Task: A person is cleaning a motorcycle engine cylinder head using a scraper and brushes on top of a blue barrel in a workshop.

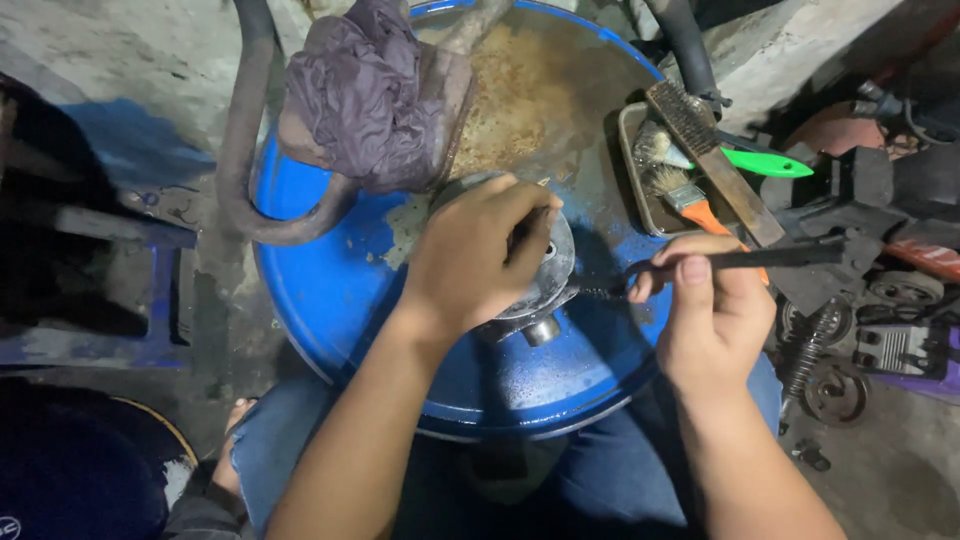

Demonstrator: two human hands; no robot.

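Your left hand (475,255) clamps down over the round metal part (545,275), fingers curled tight round its top, and it sits near the middle of the blue drum lid (330,290), your work surface. Your right hand (705,310) is just right of the part, fingers closed on a thin dark tool (745,258) with its tip at the part's edge. Beyond the part lies a crumpled purple rag (365,95); right of it, a tray (632,165) of brushes.

The left hand (480,250) covers most of a round metal part (545,275) on the blue drum (330,290), hiding its top face. Beyond the drum's far rim, a purple rag (365,90) and a curved pipe (245,120) are cut off by the frame's top edge.
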